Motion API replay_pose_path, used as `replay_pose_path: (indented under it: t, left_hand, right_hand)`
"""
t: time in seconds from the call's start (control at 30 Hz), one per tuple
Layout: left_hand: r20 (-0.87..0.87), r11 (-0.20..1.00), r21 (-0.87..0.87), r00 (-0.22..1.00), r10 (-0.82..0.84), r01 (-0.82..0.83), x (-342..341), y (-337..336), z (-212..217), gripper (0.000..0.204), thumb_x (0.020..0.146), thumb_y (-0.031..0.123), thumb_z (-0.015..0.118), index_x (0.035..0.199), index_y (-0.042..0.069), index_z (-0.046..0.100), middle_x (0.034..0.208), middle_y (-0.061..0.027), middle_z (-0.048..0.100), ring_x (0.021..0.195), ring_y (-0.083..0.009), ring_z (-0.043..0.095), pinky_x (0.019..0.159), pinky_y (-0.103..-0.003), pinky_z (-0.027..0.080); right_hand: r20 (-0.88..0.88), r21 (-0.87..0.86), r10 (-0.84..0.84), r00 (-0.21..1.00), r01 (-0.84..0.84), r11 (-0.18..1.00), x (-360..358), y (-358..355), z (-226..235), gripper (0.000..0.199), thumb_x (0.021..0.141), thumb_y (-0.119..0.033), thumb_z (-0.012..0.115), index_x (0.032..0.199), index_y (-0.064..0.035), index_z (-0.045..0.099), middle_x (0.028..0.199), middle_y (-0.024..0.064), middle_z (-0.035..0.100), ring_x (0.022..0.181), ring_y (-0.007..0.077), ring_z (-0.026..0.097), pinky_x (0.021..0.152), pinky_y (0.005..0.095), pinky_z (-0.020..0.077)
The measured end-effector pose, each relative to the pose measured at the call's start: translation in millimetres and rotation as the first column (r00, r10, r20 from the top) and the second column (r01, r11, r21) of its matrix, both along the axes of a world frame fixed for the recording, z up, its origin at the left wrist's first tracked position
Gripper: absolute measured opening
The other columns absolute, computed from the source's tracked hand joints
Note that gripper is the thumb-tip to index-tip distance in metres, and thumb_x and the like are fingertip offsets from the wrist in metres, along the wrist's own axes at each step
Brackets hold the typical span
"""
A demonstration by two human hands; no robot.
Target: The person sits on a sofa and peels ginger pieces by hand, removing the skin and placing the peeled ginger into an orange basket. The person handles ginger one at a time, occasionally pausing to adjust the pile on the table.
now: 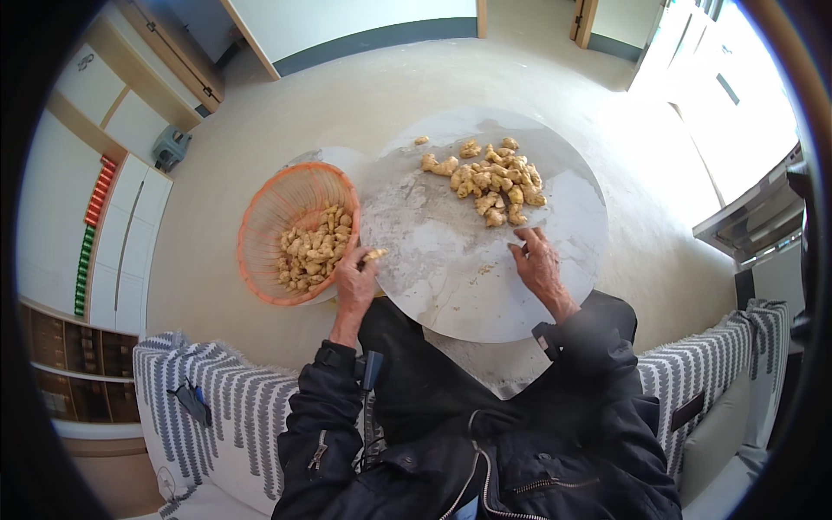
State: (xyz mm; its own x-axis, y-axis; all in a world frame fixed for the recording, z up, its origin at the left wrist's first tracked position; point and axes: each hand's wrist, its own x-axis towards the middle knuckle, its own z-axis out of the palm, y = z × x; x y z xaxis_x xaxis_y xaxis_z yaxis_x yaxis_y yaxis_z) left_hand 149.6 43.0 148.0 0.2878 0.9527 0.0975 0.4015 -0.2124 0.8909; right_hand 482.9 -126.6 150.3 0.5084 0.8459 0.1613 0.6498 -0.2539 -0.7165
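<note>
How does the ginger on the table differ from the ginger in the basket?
The table ginger lies on a flat top, partly scattered; the basket ginger is heaped inside an orange basket. The table ginger lies beyond the right hand; the basket ginger is left of the left hand. Both are knobbly and tan.

You have a round table (425,290) before you, marbled grey-white. On it: a loose ginger pile (498,180) toward the far right edge, one small ginger piece (421,139) apart near the far left edge, crumbs (484,269) toward your near edge.
</note>
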Motion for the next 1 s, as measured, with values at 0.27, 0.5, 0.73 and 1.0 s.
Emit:
replay_pose_path:
  t: [0.27, 0.5, 0.73, 1.0]
  left_hand:
    - [0.269, 0.919, 0.046, 0.891, 0.367, -0.392, -48, 42, 18, 0.027, 0.092, 0.002, 0.063, 0.118, -0.003, 0.067, 0.083, -0.0026, 0.064, 0.070, -0.0087, 0.061, 0.055, -0.026, 0.053]
    - [0.075, 0.990, 0.069, 0.990, 0.119, -0.124, -30, 6, -11, 0.029, 0.095, 0.003, 0.062, 0.123, -0.004, 0.064, 0.093, -0.0033, 0.066, 0.077, -0.0095, 0.064, 0.062, -0.026, 0.053]
    - [0.088, 0.996, 0.056, 0.994, 0.061, -0.066, -4, -15, -25, 0.031, 0.090, 0.006, 0.065, 0.119, -0.004, 0.067, 0.091, -0.0068, 0.070, 0.080, -0.0141, 0.065, 0.073, -0.030, 0.054]
    - [0.121, 0.986, -0.086, 0.984, -0.134, 0.145, 33, -42, -39, 0.033, 0.090, 0.006, 0.065, 0.122, -0.004, 0.065, 0.091, -0.0092, 0.070, 0.080, -0.0152, 0.066, 0.074, -0.030, 0.054]
  right_hand:
    - [0.391, 0.049, -0.026, 0.920, 0.007, 0.999, 8, 48, 2, 0.045, 0.082, -0.017, 0.076, 0.125, -0.0111, 0.065, 0.127, 0.0120, 0.059, 0.119, 0.0360, 0.056, 0.095, 0.0491, 0.0481]
    - [0.414, -0.037, -0.015, 0.910, 0.033, 0.999, -4, 56, -4, 0.042, 0.085, -0.021, 0.073, 0.125, -0.0131, 0.065, 0.122, 0.0115, 0.061, 0.115, 0.0351, 0.058, 0.093, 0.0485, 0.0464]
    - [0.462, 0.017, 0.067, 0.885, -0.084, 0.996, -6, 29, -3, 0.036, 0.090, -0.012, 0.067, 0.126, -0.0105, 0.064, 0.119, 0.0106, 0.063, 0.112, 0.0339, 0.059, 0.093, 0.0471, 0.0464]
    - [0.436, 0.006, 0.204, 0.876, -0.229, 0.973, -13, -5, -6, 0.026, 0.087, -0.007, 0.066, 0.113, -0.0066, 0.068, 0.116, 0.0098, 0.063, 0.114, 0.0317, 0.058, 0.098, 0.0449, 0.0456]
